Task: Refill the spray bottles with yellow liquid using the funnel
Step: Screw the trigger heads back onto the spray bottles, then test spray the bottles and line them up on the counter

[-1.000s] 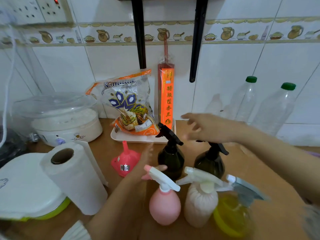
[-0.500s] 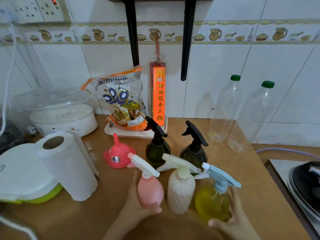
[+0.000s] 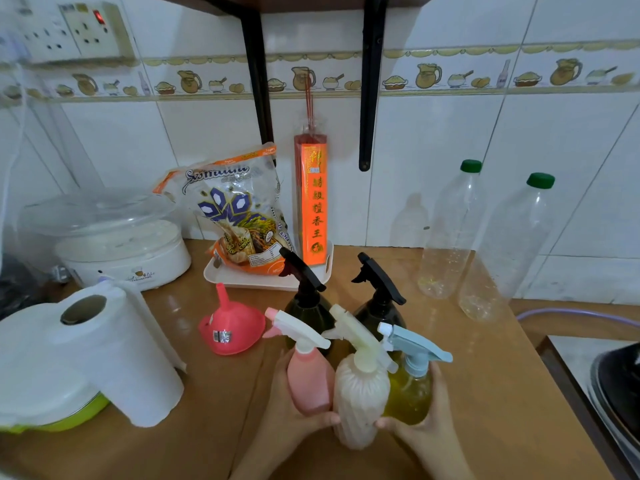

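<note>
Head view: the left hand curls round the pink plastic spray bottle, the right hand cups the yellow-filled clear spray bottle, squeezing the cream ribbed spray bottle between. The upturned pink plastic funnel sits just left. Squeezed unevenly, the unheld middle bottle could topple.

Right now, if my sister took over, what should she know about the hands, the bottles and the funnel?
Left hand grips the pink spray bottle; right hand cups the yellow spray bottle. The cream spray bottle is squeezed between them.
Two dark spray bottles stand just behind.
The pink funnel lies mouth-down on the counter, untouched.
Done: three bottles gathered near the front.
Left: all trigger caps are still on; no pouring has started.
</note>
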